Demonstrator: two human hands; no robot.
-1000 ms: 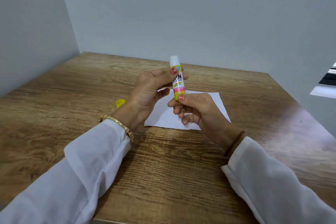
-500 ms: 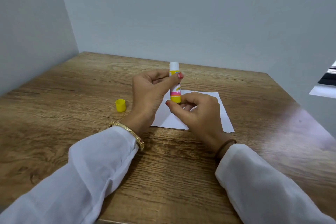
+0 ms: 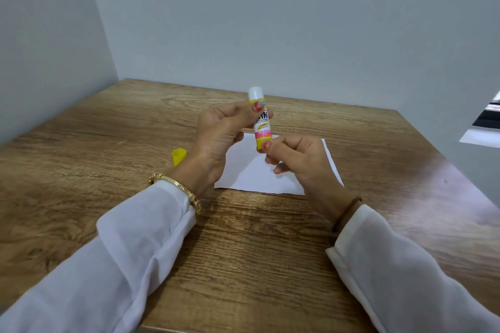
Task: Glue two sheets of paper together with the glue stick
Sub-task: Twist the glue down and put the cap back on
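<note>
- White glue [image 3: 255, 92] now stands well proud of the tube mouth, further out than half a second ago, when only a short stub showed.
- Glue stick [image 3: 262, 123] also raised again, back to about the height of a second ago after dipping toward the paper in between; upright, tilted a touch to the left at the top.
- Meaning for the task, as a judgement: winding out looks done or nearly so, spreading not yet begun, no glue visible on the sheet.
- Left hand [image 3: 220, 135] clenched round the upper barrel, thumb across the label, fingers wrapped behind; wrist bent up off the worktop [image 3: 108, 149], gold bangle [image 3: 176, 189] at the cuff.
- Right hand [image 3: 297, 159] pinching the yellow base knob between thumb and forefinger, other fingers curled loosely beneath; grip looks set for twisting.
- White paper [image 3: 259, 178] flat on the worktop directly under both hands, partly hidden; one sheet or two stacked cannot be told.
- Yellow cap [image 3: 178, 155] off the stick, lying on the worktop just left of the left wrist, apart from the paper.
- Next, likely: tip the stick over and bring the glue down onto the sheet.
</note>
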